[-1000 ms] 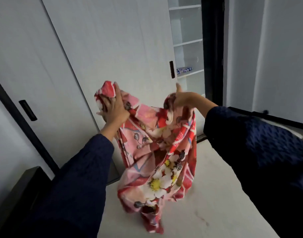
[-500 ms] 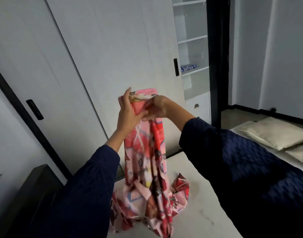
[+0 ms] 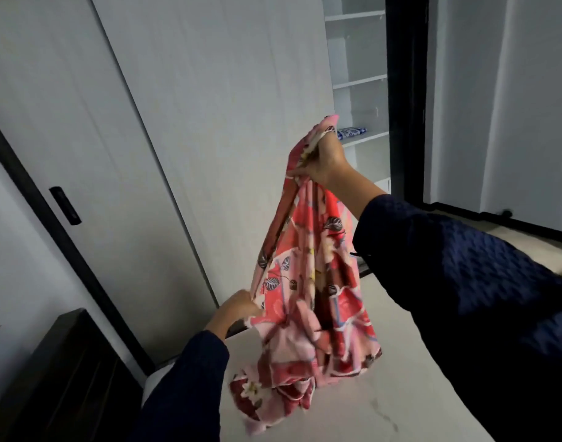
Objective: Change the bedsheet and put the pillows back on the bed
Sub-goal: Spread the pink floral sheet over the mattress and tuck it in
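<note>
The person's right hand (image 3: 324, 157) is raised, its grip closed around a gathered corner of the single red and pink floral bedsheet (image 3: 311, 282), so that the cloth hangs straight down from the fist. The left hand (image 3: 238, 309) sits lower and to the left, its grip pinching the sheet's side edge. The bottom folds bunch together at the pale bed (image 3: 353, 416); whether they touch it cannot be told. Behind stand two grey sliding wardrobe doors (image 3: 209, 122), with one dark handle (image 3: 65, 205) showing. The open compartment to their right has white shelves (image 3: 359, 81), and one holds a single blue-and-white patterned item (image 3: 351, 133).
</note>
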